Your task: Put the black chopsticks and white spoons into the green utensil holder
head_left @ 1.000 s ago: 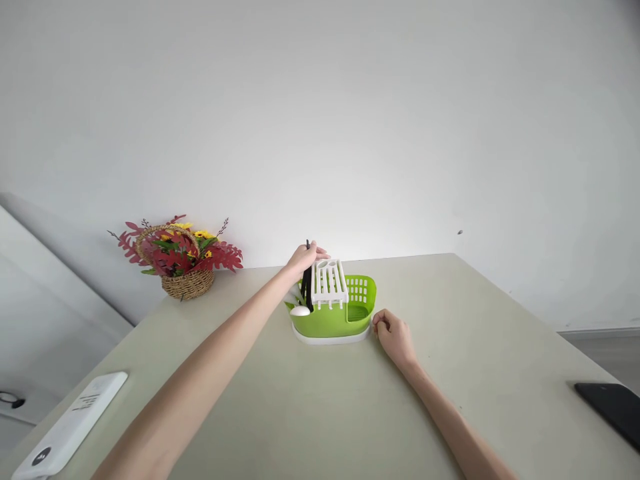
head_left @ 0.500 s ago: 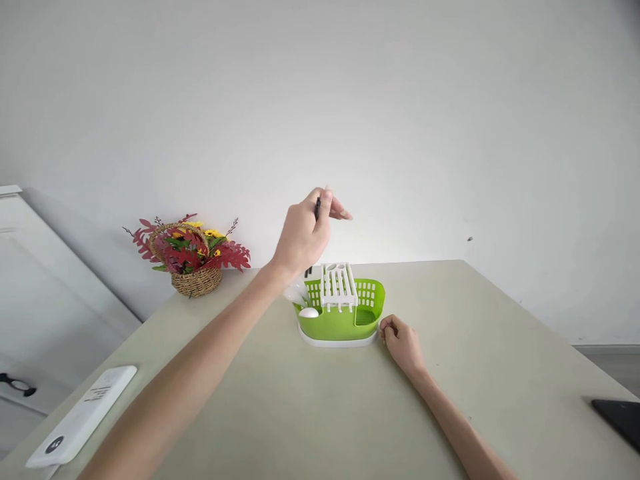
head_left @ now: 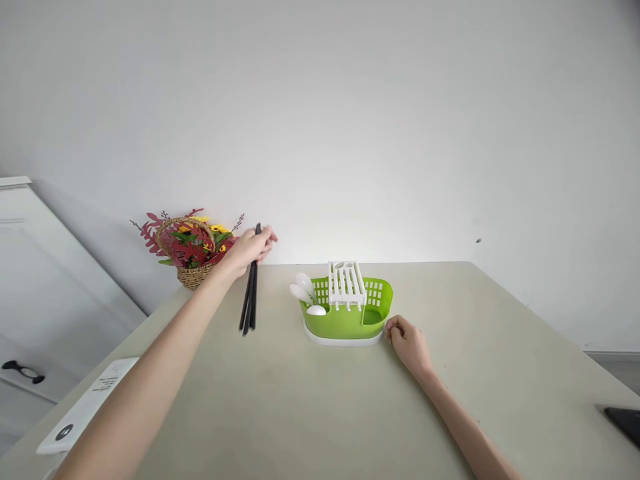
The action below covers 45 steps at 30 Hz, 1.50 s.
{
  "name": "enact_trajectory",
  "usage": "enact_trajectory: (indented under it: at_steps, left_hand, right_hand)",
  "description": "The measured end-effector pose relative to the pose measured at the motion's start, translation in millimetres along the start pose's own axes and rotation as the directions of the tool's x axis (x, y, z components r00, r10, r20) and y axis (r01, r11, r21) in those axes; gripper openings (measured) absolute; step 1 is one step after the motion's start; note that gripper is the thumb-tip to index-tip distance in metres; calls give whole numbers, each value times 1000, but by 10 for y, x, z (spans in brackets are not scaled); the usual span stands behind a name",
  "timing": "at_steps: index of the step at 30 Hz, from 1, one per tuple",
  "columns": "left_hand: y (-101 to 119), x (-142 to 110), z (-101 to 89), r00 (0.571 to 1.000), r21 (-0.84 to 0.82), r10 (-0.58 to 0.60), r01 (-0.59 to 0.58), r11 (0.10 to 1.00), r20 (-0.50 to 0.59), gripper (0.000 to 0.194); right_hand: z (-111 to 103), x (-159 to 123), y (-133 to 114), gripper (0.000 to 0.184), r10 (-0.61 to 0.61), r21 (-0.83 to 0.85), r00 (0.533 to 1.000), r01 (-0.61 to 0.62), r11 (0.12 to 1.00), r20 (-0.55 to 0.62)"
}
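Note:
My left hand point(head_left: 254, 245) is closed around a bundle of black chopsticks point(head_left: 250, 300), their long ends hanging down left of the caddy. A green utensil caddy point(head_left: 343, 325) with a white base stands on the table. Across its top sits a white slotted rack point(head_left: 347, 283) with small hooks at the front. White spoons point(head_left: 303, 288) lean in the caddy's left end, bowls up. My right hand point(head_left: 409, 343) rests on the table at the caddy's right end, its fingers curled in and nothing seen in them. Whether it touches the caddy I cannot tell.
A wicker basket point(head_left: 193, 276) of red and yellow artificial flowers stands at the back left, partly behind my left hand. A white flat box-like object point(head_left: 85, 413) lies by the left forearm. A black flat object point(head_left: 625, 425) is at the right edge. A white cabinet point(head_left: 50, 280) stands left.
My left hand has moved left and down from above the caddy, with the chopsticks now in full view. The white spoons show clearly. My right hand stays by the caddy. The view has shifted slightly.

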State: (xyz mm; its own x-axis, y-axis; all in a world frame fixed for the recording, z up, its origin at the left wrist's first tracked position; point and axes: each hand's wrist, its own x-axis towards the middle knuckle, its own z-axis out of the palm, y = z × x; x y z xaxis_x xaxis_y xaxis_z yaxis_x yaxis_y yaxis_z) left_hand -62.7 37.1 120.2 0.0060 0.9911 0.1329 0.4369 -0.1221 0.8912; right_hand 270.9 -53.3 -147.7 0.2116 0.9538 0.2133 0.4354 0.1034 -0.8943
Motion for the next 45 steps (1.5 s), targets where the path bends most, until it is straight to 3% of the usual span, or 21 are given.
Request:
enact_trajectory:
  at_steps: [2, 6, 10, 14, 20, 26, 32, 38, 45]
  left_hand:
    - [-279, 26, -91, 969, 14, -196, 196, 980, 150, 30]
    - [-853, -3, -213, 880, 90, -408, 399, 913, 243, 32]
    - [-1381, -65, -327, 823, 142, -521, 501, 854, 229, 36]
    - [-1748, -156, -430, 811, 162, -546, 522, 837, 210, 40]
    - [-2084, -312, -431, 859, 204, -488, 456, 867, 155, 46]
    - [-2321, -406, -407, 937, 332, -342, 343, 879, -65, 44]
    - [-2417, -485, -502, 961, 554, -142, 253, 793, -236, 30]
    - [-2492, -585, -480, 966, 694, -63, 226, 684, -252, 36]
    - [-2563, -678, -358, 974, 768, 64, 131, 627, -219, 34]
  right_hand:
    - [-4, -2, -1, 18, 3, -7, 1000, -3, 1000, 9]
    - [-10, -4, -3, 17, 17, -16, 1000, -17, 1000, 17]
    - [-11, -3, 5, 18, 16, -30, 1000, -15, 999, 22]
    - [-12, -3, 10, 18, 14, -37, 999, -13, 999, 30]
    - [-17, -5, 28, 19, 18, -61, 999, -15, 998, 49]
    - [-18, -4, 42, 19, 15, -61, 999, -13, 998, 41]
    - [-23, -6, 45, 19, 14, -74, 999, -11, 997, 43]
    - [-30, -4, 43, 19, 18, -90, 998, -14, 996, 54]
    - [-29, -9, 43, 19, 20, -90, 998, -14, 996, 60]
